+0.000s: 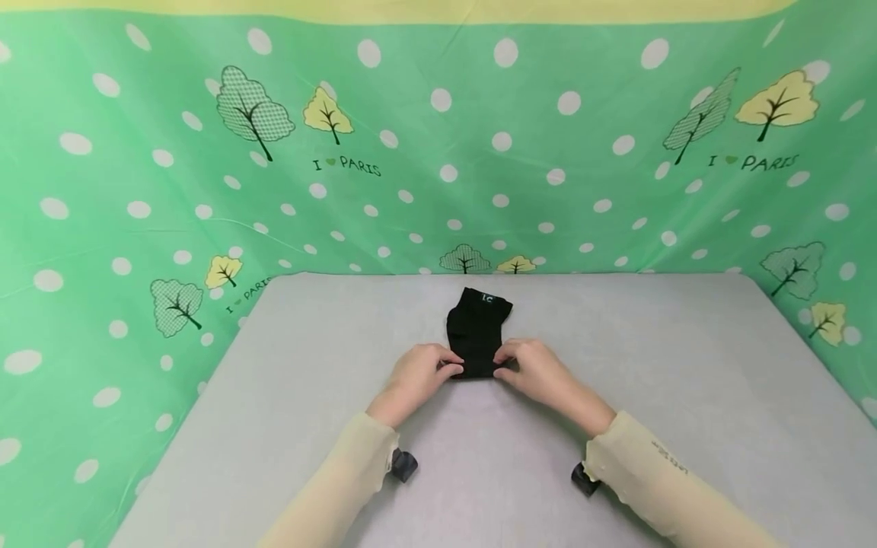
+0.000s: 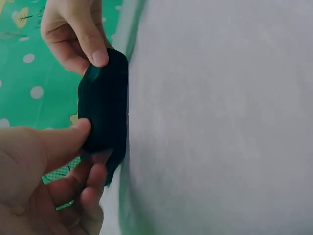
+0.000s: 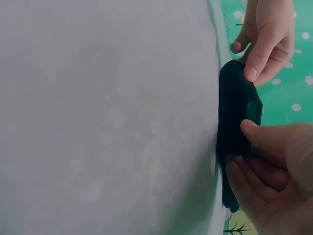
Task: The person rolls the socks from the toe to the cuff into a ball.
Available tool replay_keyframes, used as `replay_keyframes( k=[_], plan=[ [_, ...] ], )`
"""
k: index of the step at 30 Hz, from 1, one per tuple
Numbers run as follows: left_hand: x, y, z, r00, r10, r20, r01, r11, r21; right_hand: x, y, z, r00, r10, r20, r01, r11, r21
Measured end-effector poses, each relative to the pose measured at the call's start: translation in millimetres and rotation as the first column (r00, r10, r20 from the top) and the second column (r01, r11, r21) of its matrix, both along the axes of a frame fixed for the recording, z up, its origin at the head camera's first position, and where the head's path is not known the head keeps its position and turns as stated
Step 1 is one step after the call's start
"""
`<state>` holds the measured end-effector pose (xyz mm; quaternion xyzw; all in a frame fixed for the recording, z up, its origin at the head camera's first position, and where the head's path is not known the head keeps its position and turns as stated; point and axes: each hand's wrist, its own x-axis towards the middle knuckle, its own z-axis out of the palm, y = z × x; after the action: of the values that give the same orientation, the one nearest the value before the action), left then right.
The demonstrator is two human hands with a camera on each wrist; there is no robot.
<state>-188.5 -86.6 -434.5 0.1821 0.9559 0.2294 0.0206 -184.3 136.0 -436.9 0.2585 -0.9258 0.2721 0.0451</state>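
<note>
A black sock (image 1: 474, 331) with small light lettering near its cuff lies on the grey table, its cuff pointing toward the back. At the sock's near end, the left hand (image 1: 423, 371) pinches the left edge between thumb and fingers. Opposite it, the right hand (image 1: 536, 368) pinches the right edge in the same way. In the left wrist view the sock (image 2: 103, 103) looks folded over at the near end, with a thumb on top at each side. The right wrist view shows the sock (image 3: 237, 107) between both hands, the fingertips partly hidden by fabric.
The grey tabletop (image 1: 288, 426) spreads around the sock. A green dotted cloth (image 1: 411, 99) with printed trees hangs behind and beside the table. Dark straps with cameras sit at the left wrist (image 1: 404, 465) and right wrist (image 1: 585, 479), by pale sleeves.
</note>
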Motion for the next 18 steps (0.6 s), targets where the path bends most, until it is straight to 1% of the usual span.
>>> replay_keyframes(
  k=[2,5,7,9,11,14,17,18],
  plan=[
    [-1.7,0.4,-1.5,0.998,0.037,0.051,-0.04,0.998,0.055,-2.4,-0.2,-0.9,0.999,-0.019,0.038,0.02,1.0,-0.02],
    [-5.5,1.7,-3.4,0.99,0.096,0.107,-0.109,0.986,0.124,-6.7,-1.1,-1.6,0.994,-0.049,0.097,0.053,0.998,-0.039],
    [-7.8,2.6,-4.0,0.984,0.125,0.128,-0.143,0.98,0.139,-9.3,-1.7,-1.7,0.988,-0.067,0.14,0.075,0.996,-0.053],
    [-9.5,3.2,-4.4,0.978,0.152,0.143,-0.171,0.976,0.132,-11.3,-2.5,-1.6,0.981,-0.08,0.175,0.093,0.993,-0.069],
    [-10.4,3.7,-4.7,0.977,0.165,0.137,-0.182,0.977,0.115,-12.9,-3.4,-1.2,0.978,-0.081,0.191,0.098,0.992,-0.078],
    [-11.0,5.1,-4.7,0.982,0.162,0.099,-0.172,0.981,0.093,-13.3,-5.1,-0.7,0.977,-0.091,0.193,0.107,0.992,-0.072],
    [-11.8,8.1,-3.7,0.988,0.147,0.05,-0.15,0.988,0.047,-11.6,-6.4,-0.5,0.985,-0.119,0.125,0.124,0.992,-0.038],
    [-11.1,9.1,-3.2,0.99,0.141,0.031,-0.141,0.99,0.014,-11.2,-6.9,-1.0,0.987,-0.125,0.097,0.128,0.992,-0.024]
  ],
)
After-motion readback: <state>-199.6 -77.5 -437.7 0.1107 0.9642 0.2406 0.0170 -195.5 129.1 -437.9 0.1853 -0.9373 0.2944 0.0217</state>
